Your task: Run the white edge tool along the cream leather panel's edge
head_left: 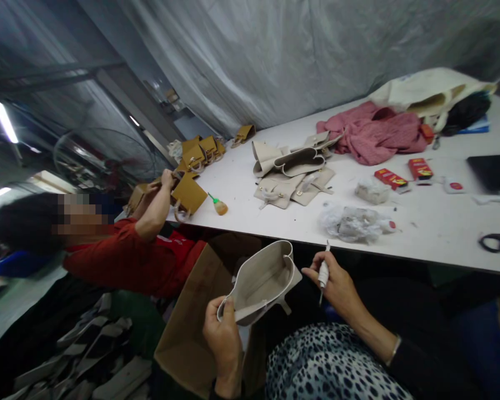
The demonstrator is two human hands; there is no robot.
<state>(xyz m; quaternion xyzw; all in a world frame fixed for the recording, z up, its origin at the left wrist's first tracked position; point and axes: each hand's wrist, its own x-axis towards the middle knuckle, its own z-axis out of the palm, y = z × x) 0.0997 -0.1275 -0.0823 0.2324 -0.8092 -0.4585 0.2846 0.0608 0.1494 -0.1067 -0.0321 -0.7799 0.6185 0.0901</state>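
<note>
My left hand [223, 339] is closed around the edge of a small beige leather bag piece [263, 280], holding it open-side up over my lap. My right hand [333, 283] is closed on a thin white tool [324, 272] with a pointed tip, held upright just right of the bag piece. Both hands sit below the front edge of the white table [433, 233].
Several beige bag parts [291, 172] lie mid-table, with a pink cloth [370, 133], red boxes [404, 173], plastic wrap [354, 222] and scissors [498, 243]. A person in a red top [129, 255] at left handles tan bags [187, 194]. A cardboard box [191, 328] stands below.
</note>
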